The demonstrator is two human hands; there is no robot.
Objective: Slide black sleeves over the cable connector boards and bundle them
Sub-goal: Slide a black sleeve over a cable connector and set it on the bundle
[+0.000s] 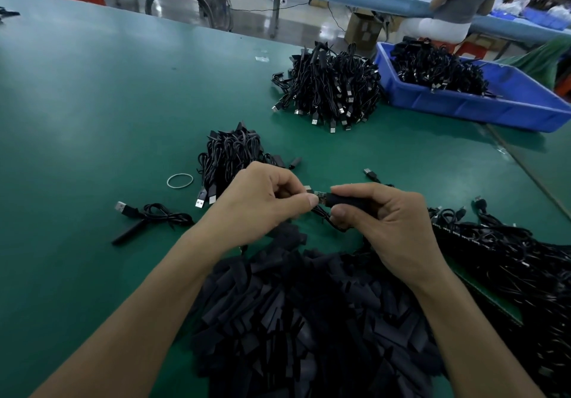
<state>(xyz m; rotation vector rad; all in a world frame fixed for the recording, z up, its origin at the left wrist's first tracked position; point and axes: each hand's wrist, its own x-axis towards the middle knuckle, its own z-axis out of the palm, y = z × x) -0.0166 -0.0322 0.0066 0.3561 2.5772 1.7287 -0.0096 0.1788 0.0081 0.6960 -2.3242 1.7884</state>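
The connector board [320, 197] sits in the gap between the two hands, its bare end showing while the rest is tucked into the black sleeve [346, 200]; the left hand [262, 203] pinches the exposed end between thumb and forefinger; the right hand [380, 221] is curled round the sleeve, thumb under and fingers over. The likely snag is the sleeve mouth catching on the board's edge if the two tilt out of line; forcing it could bend the board or strain the thin cable [327, 219] looping just under the fingertips. The left pinch also stands in the sleeve's path, so the last stretch may stay bare. Loose sleeves [293, 305] heap below the wrists; a rubber band [180, 180] lies left of the left hand.
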